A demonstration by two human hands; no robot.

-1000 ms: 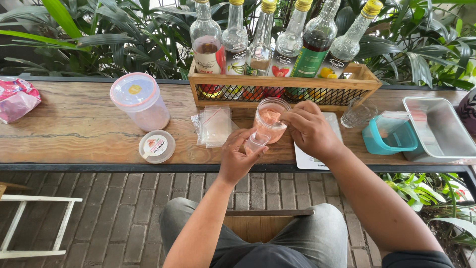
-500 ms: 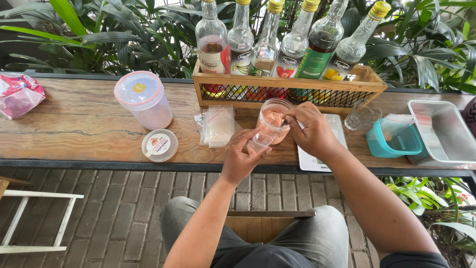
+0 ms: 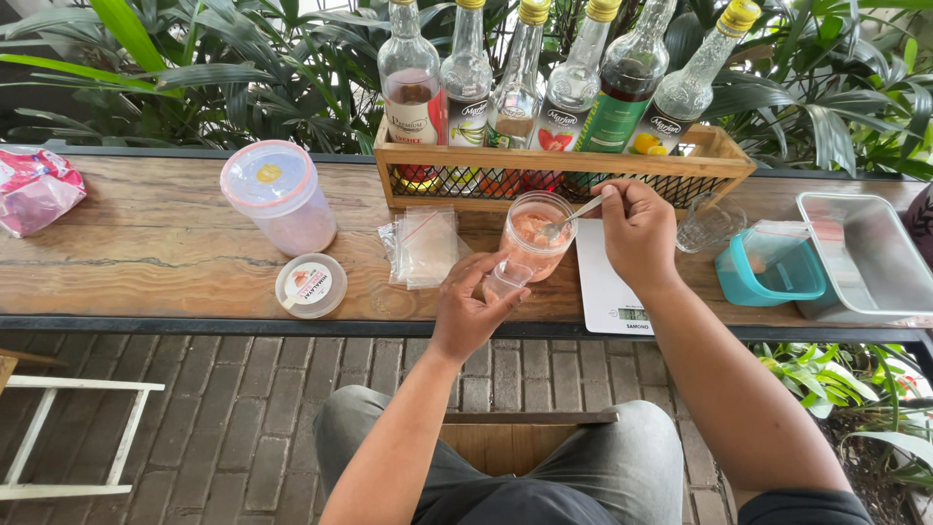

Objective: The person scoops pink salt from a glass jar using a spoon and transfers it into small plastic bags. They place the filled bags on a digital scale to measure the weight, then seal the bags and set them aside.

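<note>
My left hand (image 3: 467, 310) holds a small clear plastic cup (image 3: 505, 279) tilted toward a clear jar of pink powder (image 3: 534, 236) on the wooden counter. My right hand (image 3: 637, 227) pinches the handle of a metal spoon (image 3: 572, 216) whose bowl dips into the jar's mouth. The jar stands just left of a white flat digital scale (image 3: 607, 287), over which my right wrist hovers.
A wooden crate (image 3: 559, 167) of syrup bottles stands behind the jar. Small zip bags (image 3: 421, 246), a round lid (image 3: 309, 285) and a lidded plastic tub (image 3: 277, 197) lie left. A glass (image 3: 707, 224), teal container (image 3: 773, 267) and metal tray (image 3: 865, 255) sit right. A pink bag (image 3: 34, 190) lies far left.
My right hand has drawn back to the right, off the jar's rim, uncovering the spoon and the scale. The left hand with the cup has stayed put.
</note>
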